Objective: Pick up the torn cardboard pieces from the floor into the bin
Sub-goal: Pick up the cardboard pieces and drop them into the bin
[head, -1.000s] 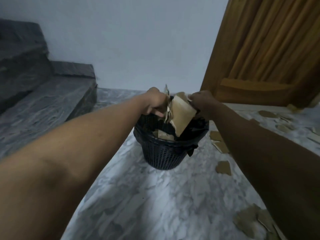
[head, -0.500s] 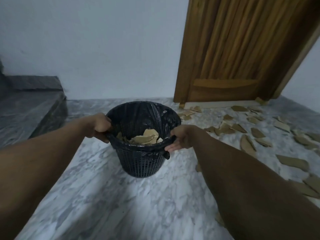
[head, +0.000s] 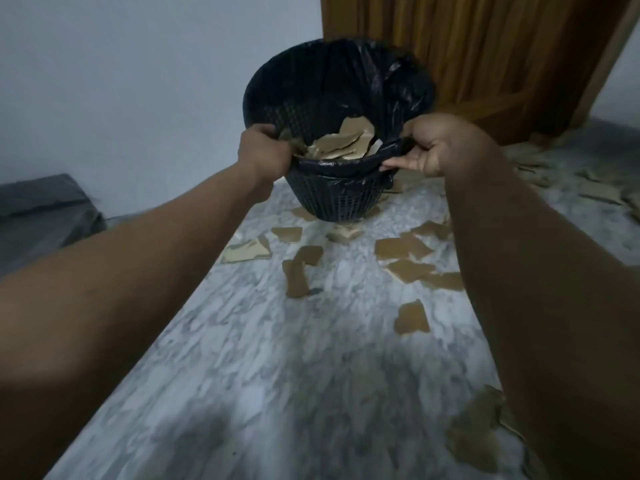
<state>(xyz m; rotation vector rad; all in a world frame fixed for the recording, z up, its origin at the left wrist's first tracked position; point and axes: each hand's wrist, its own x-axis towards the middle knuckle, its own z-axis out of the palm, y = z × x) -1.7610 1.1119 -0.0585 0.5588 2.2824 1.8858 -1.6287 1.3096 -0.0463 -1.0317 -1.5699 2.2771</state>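
While both hands hold its rim, the black mesh bin (head: 339,199) sits tilted, mouth turned toward the person, at the far end of the marble floor (head: 277,375) in front of the wooden door (head: 485,46). The left hand (head: 265,152) has its fingers curled tight over the left side of the rim. The right hand (head: 440,147) pinches the right side, thumb on top and fingers reaching under the edge, with the black bin liner (head: 408,81) caught in that grip. Whether the base touches the floor cannot be told.

A heap of cardboard scraps (head: 346,143) lies inside, close to the near lip. Many torn cardboard pieces (head: 299,271) lie scattered on the floor just in front of the bin, to its right, and along the near right edge, so the task looks far from finished.

The tilt seems the main risk: if the mouth tips further toward the person, the scraps by the lip could slide back out. The liner looks loosely draped, and a pull from the right hand could drag it off the rim so it sags inward. Several pieces lie right at the base, and a bin set down on them would hide them from the next sweep.
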